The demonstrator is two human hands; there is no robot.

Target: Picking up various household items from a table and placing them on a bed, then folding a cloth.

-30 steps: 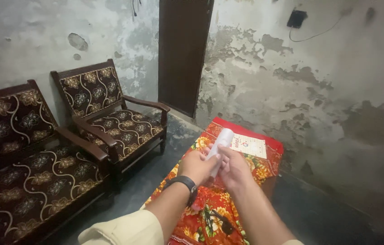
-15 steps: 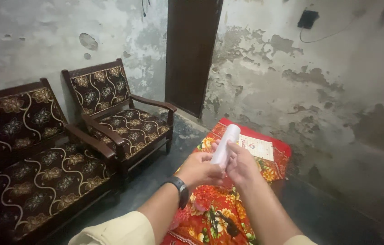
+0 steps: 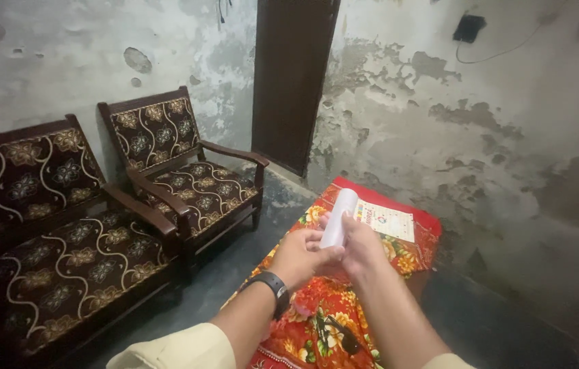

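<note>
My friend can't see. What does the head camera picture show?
Two bare hands, left hand and right hand, hold a rolled white paper tube above a red floral tablecloth. A flat printed paper sheet lies there; dark patterned wooden armchairs stand left.

A worn home sitting room — cushioned wooden armchairs, cloth-covered table, peeling plaster wall, dark door.

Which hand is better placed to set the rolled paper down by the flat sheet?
Probably right. The right hand wraps the rolled paper higher up and sits nearer the flat sheet. The left hand only pinches its lower end.
</note>
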